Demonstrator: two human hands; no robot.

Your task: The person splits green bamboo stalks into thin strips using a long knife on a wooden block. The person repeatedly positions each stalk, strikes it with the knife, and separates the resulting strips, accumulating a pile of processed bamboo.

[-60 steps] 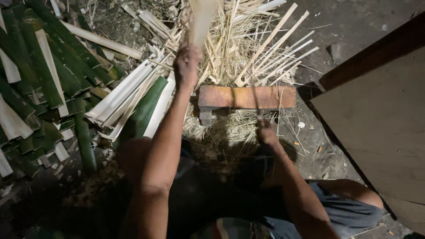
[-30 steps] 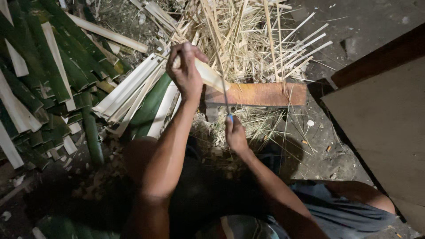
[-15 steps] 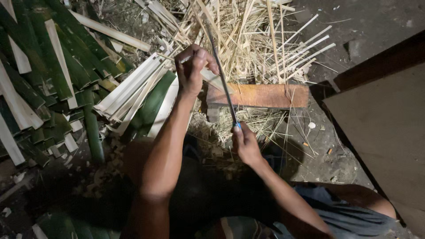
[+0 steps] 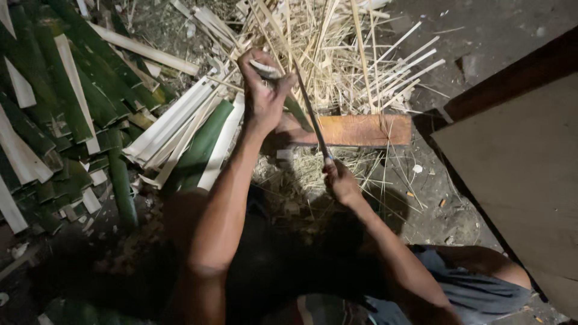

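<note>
Left hand: The left hand was up near the top middle of the view. Its fingers were curled tight around a pale bamboo strip, which stuck out a little at 1 o'clock from the fist.
Right hand: The right hand was lower, at 4 o'clock from the left hand. It was closed around the handle of a knife.
Knife: The long thin blade ran up from the right hand toward 11 o'clock and met the bamboo strip by the left hand.
Wooden block: An orange-brown wooden block lay flat on the ground, just behind the knife, at 3 o'clock from the left hand.
Thin sticks: A big pile of thin sticks lay at 12 o'clock from the block, spread out like a fan.
Green bamboo: Many split green bamboo pieces were heaped at 9 o'clock from the left hand.
White slats: A bundle of white slats lay between the green heap and the left arm.
Board: A big flat board sat at 3 o'clock from the right hand, well apart from it.
</note>
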